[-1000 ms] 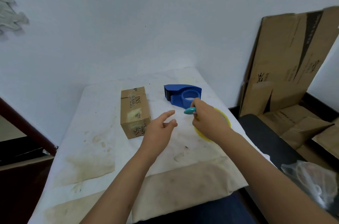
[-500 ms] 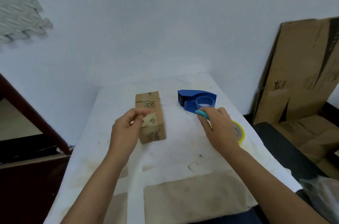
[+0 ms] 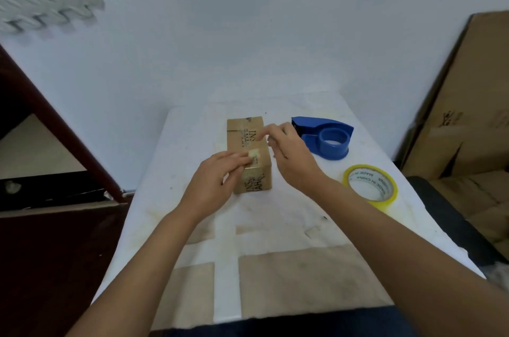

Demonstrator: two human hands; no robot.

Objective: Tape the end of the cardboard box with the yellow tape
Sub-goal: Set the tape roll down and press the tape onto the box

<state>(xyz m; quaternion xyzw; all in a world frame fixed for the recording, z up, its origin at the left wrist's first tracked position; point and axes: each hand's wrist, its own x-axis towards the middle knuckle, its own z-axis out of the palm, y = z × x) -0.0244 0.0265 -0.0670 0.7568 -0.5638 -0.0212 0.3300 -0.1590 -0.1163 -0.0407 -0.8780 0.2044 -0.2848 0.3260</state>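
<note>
Right hand (image 3: 292, 160) moved off yellow tape roll (image 3: 370, 190) to cardboard box (image 3: 249, 152), fingers loosely open, holding nothing visible. Left hand (image 3: 217, 179) pinched small tape piece (image 3: 254, 155) on box top. Box mid-table, long axis running away from person, near end facing both hands; left hand nearer. Roll lay well apart, right.

There is a single view, from a wide-angle camera worn on the person's head, looking forward and down. It sits close above the table (image 3: 192, 226), whose near edge runs along the bottom of the frame while its far edge meets the pale wall (image 3: 248, 33) ahead. Both forearms enter from the bottom corners and reach toward the centre. The wide lens bends straight lines at the sides, where flattened cardboard sheets (image 3: 468, 116) lean on the right.
</note>
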